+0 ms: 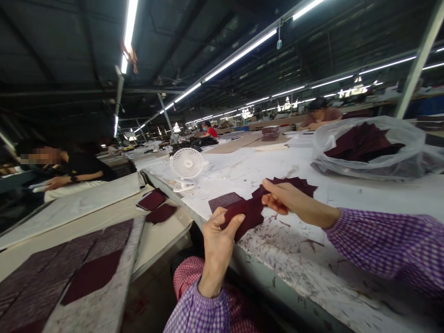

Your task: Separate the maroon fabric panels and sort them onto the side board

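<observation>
My left hand (218,240) is closed on one end of a dark maroon fabric piece (247,213), thumb on top. My right hand (281,198) pinches the other end of that piece, just above the white worktable (312,259). A small stack of the same maroon pieces (297,184) lies right behind my right hand. One greyish-maroon piece (225,200) lies flat on the table beside my left hand. Both sleeves are purple checked.
A clear plastic bag of maroon pieces (364,145) sits at the back right. A small white fan (186,165) stands on the table's far left corner. More maroon pieces (157,206) and panels (69,273) lie on the left table, where another person (65,171) sits.
</observation>
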Tool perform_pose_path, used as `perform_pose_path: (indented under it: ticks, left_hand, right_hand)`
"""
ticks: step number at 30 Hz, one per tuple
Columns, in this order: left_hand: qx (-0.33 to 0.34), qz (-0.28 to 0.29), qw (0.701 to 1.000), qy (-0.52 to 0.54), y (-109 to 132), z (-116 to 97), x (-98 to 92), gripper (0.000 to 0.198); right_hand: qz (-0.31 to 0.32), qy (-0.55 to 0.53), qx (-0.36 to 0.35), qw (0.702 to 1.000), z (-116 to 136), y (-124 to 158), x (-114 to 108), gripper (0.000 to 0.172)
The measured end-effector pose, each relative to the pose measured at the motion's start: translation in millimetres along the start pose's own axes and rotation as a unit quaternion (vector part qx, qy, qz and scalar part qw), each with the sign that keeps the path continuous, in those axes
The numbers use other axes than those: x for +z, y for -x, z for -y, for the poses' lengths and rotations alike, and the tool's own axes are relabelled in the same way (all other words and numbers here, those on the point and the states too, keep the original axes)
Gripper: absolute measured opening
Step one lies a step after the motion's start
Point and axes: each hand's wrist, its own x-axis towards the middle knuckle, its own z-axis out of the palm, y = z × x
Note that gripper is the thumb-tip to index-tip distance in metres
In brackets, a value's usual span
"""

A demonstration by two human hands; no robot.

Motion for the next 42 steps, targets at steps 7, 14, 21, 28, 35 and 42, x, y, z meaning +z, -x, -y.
perform_pose_path:
  ticks: [7, 14, 21, 28, 35, 42]
  left_hand:
    - [-0.045, -0.024, 0.996, 0.069, -1.3, -0.2, -5.1, 0.019]
    - [-0.008, -0.003, 1.000, 0.010, 0.2, -15.8, -7.7, 0.016]
    - [-0.004, -0.005, 1.000, -0.003, 0.9, -16.8, -10.4, 0.017]
    - [-0.082, -0.013, 0.994, 0.077, 5.8, -13.7, -9.1, 0.025]
    - [-0.107, -0.093, 0.969, 0.200, -2.7, -4.0, -19.0, 0.023]
    - [-0.121, -0.085, 0.976, 0.160, 0.1, -6.0, -19.6, 0.028]
  right_hand:
    - [-0.091, 0.083, -0.087, 0.989, 4.1, 3.7, 3.5, 0.045]
    - [0.037, 0.226, -0.149, 0.962, 8.6, 3.3, -6.9, 0.042]
    - [0.008, 0.286, -0.128, 0.950, 13.2, 10.1, -0.4, 0.038]
    - [-0.007, 0.284, -0.133, 0.949, 19.6, 17.3, 7.2, 0.038]
    - [0.018, 0.224, -0.141, 0.964, 20.4, 20.1, 9.1, 0.041]
    - [-0.027, 0.308, -0.191, 0.932, 24.3, 24.7, 14.5, 0.043]
